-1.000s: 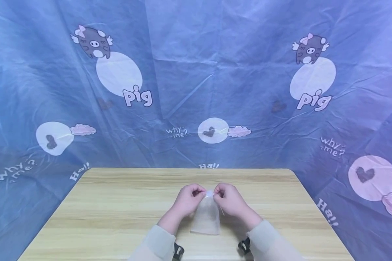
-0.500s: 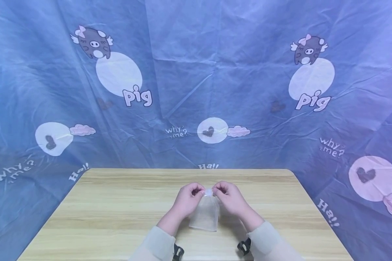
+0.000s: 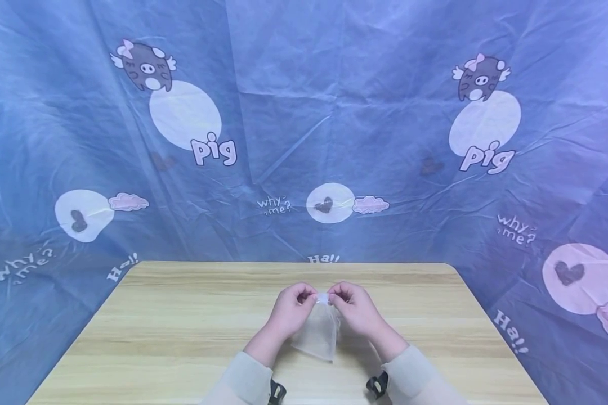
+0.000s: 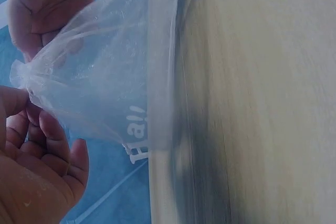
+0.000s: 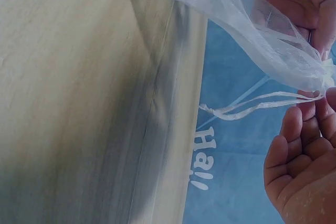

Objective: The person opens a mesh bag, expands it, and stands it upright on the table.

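Observation:
A sheer white drawstring pouch (image 3: 316, 333) hangs between the two hands above the table, its neck gathered at the top. My left hand (image 3: 291, 306) pinches the left side of the neck between thumb and finger; my right hand (image 3: 356, 306) pinches the right side. The left wrist view shows the see-through pouch (image 4: 110, 61) spreading wide below the bunched neck. In the right wrist view, a white drawstring (image 5: 252, 107) trails loose beside the right hand (image 5: 310, 156). Nothing can be made out inside the pouch.
A light wood-grain table (image 3: 182, 326) lies beneath the hands. Blue printed cloth (image 3: 284, 140) hangs behind it and along both sides. Black straps (image 3: 377, 385) sit at the wrists below the pale sleeves.
The pouch's lower end has swung slightly left and tilted. Both hands keep their pinch at the neck, the right one a little closer to the left.

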The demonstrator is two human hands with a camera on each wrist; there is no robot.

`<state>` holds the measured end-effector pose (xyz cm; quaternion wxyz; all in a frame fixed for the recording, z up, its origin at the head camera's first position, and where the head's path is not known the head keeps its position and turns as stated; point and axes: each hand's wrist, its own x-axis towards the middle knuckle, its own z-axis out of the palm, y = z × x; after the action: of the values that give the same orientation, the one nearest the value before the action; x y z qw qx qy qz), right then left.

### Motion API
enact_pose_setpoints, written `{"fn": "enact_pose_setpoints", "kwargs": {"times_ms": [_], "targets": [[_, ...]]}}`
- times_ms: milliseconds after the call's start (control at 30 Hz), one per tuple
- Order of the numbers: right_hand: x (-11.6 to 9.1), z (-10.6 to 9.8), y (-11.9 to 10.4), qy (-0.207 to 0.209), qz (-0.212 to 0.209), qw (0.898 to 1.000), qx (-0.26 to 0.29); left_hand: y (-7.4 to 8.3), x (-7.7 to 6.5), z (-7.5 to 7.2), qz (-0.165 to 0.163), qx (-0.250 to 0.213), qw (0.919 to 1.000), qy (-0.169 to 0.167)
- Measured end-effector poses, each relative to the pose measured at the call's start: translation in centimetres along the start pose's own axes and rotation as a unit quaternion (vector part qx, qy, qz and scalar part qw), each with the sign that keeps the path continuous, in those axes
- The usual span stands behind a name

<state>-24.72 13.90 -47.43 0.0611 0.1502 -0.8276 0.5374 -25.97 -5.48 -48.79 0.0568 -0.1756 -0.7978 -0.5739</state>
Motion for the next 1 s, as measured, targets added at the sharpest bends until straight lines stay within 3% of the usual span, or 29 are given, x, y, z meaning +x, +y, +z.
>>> {"fn": "enact_pose_setpoints", "kwargs": {"times_ms": [1000], "targets": [[-0.03,-0.37,-0.05,0.035,0.024,0.999,-0.028,0.74,-0.25,-0.03,-0.033,0.033,0.9988,-0.015]]}}
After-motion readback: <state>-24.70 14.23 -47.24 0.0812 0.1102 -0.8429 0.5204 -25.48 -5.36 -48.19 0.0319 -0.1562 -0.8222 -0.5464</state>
